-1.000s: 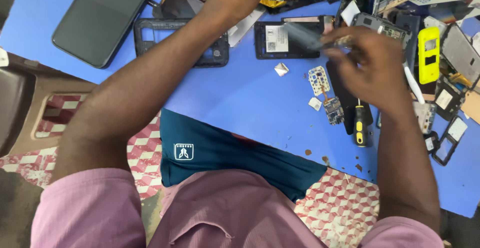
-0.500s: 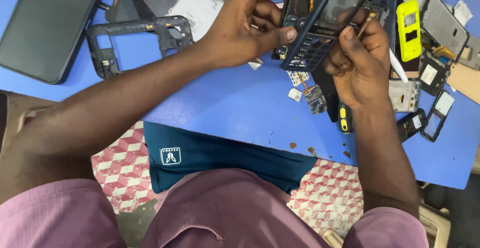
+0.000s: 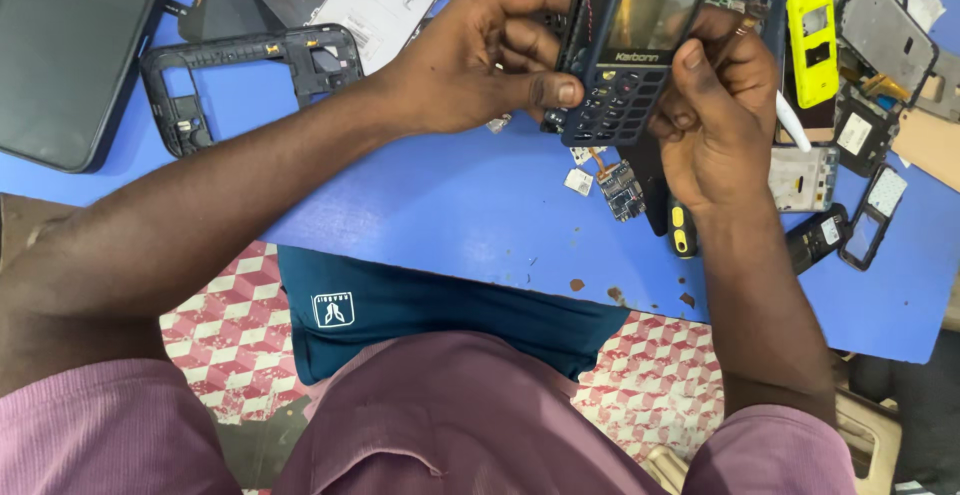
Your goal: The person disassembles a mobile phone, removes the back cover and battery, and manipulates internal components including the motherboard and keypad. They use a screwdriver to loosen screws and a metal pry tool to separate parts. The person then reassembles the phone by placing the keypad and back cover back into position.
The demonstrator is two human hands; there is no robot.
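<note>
Both hands grip a dark blue keypad phone housing (image 3: 630,50) above the far part of the blue table (image 3: 450,215): left hand (image 3: 480,55) clamps its left edge, right hand (image 3: 715,105) its right edge. A small circuit board (image 3: 622,190) lies just beneath. Bare tabletop remains toward the near edge.

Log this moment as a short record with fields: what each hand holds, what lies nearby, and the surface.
left hand: left hand grips the left edge of the dark keypad phone housing, thumb on its lower corner
right hand: right hand holds the same housing from the right, thumb on its face
housing pose: raised above the table, keypad end towards the person
under the hands: small circuit board, screwdriver with yellow-black handle
left side: black phone frame, dark smartphone lying flat
right side: yellow phone cover
surface: blue table
</note>
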